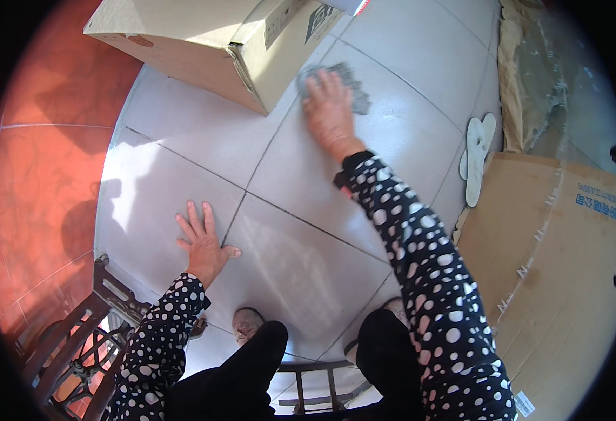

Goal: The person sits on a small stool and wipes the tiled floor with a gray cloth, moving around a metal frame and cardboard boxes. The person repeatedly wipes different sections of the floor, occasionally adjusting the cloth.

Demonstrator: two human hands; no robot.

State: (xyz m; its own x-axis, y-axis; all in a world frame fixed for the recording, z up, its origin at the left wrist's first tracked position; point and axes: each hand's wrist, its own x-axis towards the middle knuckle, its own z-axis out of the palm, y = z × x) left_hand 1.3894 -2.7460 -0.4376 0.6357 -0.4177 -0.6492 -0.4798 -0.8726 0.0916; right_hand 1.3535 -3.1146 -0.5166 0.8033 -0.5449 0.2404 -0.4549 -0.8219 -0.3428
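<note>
My right hand (331,113) presses a crumpled grey cloth (359,100) against the pale floor tiles (308,168), just right of a cardboard box. The palm and fingers cover part of the cloth, and the hand is slightly blurred. Lower and to the left, my left hand (203,244) rests on the floor with its fingers spread and nothing in it.
The cardboard box (192,58) stands at the upper left. White shoe insoles (475,163) lie beside flattened cardboard (545,237) on the right, below brown wrapping (513,79). A dark slatted bench (66,350) occupies the lower left, near reddish tiles (50,173).
</note>
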